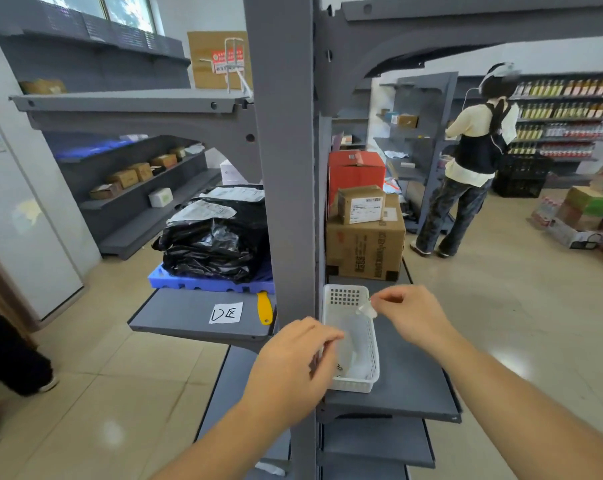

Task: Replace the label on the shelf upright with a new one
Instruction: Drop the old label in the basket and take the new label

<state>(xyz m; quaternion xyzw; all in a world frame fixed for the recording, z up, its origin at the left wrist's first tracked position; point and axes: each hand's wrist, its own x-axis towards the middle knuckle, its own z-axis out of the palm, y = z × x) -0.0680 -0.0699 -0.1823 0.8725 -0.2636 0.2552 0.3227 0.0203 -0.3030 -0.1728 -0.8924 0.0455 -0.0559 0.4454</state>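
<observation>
The grey shelf upright (286, 168) rises straight in front of me. My right hand (410, 317) pinches a small crumpled translucent scrap (366, 309) above a white plastic basket (364, 344). My left hand (293, 365) hovers at the basket's left rim, in front of the upright; its fingers are curled and blurred, and I cannot tell whether they hold anything. A white label with handwritten letters (226, 312) lies flat on the left shelf (182, 317), beside a yellow scraper (264, 307).
Black bagged parcels (217, 237) sit on a blue pallet (210, 282) behind the label. Cardboard boxes (364, 237) stand on the right shelf behind the basket. A person (466, 161) stands at far shelves on the right. Someone's legs (9, 355) are at left.
</observation>
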